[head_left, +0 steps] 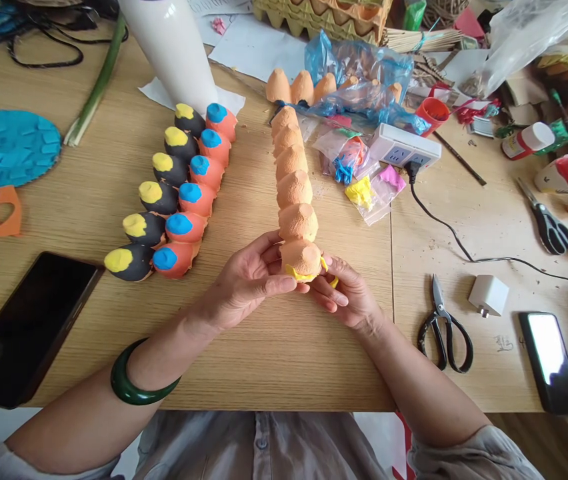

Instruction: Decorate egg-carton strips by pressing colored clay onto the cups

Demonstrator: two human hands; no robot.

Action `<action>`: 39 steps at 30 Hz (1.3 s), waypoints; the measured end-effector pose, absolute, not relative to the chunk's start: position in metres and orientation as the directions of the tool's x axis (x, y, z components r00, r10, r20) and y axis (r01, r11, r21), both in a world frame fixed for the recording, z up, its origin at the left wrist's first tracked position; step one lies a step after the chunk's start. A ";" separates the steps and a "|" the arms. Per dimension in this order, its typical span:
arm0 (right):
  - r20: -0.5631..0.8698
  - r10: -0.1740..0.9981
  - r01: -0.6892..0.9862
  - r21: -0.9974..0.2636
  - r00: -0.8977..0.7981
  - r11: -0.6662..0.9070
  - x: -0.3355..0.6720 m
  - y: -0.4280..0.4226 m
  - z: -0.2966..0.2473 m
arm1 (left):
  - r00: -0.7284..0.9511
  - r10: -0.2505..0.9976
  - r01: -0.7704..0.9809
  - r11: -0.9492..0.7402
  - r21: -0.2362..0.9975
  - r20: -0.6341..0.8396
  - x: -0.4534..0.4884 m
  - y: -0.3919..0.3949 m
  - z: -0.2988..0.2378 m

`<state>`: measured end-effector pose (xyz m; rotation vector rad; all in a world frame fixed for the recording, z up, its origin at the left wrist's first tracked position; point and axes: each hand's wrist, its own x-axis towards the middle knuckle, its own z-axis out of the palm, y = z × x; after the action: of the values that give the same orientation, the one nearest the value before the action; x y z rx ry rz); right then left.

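Left hand grips near end of bumpy orange egg-carton strip, centre of frame; right hand pinches thin soft yellow clay strand at end cup's base.

No words can be read for sure. On the table, to the right of the right hand, small dark pen marks sit between the white plug and the phone, too faint to read. The red and white jar, farther right and ahead of that hand, has a label too small to read, and a paper far ahead of the left hand has blurry print.
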<state>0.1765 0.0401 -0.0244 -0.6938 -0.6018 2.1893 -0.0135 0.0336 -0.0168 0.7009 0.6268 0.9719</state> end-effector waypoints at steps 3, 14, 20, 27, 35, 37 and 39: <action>-0.272 0.763 -0.511 -0.607 -0.587 -0.609 0.176 0.039 -0.027 | 0.392 0.906 -0.514 0.361 0.778 -0.161 -0.012 0.033 -0.017; -0.325 0.754 -0.470 -0.624 -0.572 -0.625 0.177 0.039 -0.031 | 0.324 0.923 -0.475 0.349 0.808 -0.208 -0.013 0.031 -0.016; -0.327 0.750 -0.460 -0.629 -0.575 -0.627 0.177 0.039 -0.029 | 0.286 0.937 -0.474 0.320 0.820 -0.200 -0.010 0.030 -0.017; -0.298 0.791 -0.500 -0.643 -0.535 -0.580 0.176 0.038 -0.028 | 0.306 0.932 -0.429 0.316 0.846 -0.193 -0.014 0.033 -0.016; -0.340 0.836 -0.490 -0.689 -0.431 -0.533 0.172 0.035 -0.022 | 0.328 0.925 -0.350 0.306 0.885 -0.190 -0.019 0.039 -0.019; -0.353 0.833 -0.490 -0.684 -0.426 -0.541 0.171 0.034 -0.022 | 0.274 0.938 -0.304 0.294 0.906 -0.212 -0.018 0.039 -0.019; -0.359 0.831 -0.493 -0.679 -0.424 -0.544 0.170 0.033 -0.021 | 0.234 0.946 -0.264 0.282 0.922 -0.223 -0.017 0.038 -0.018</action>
<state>0.1703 0.0325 -0.0207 -0.8718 -0.6157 2.0340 -0.0172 0.0382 -0.0182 0.8965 0.9620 1.0047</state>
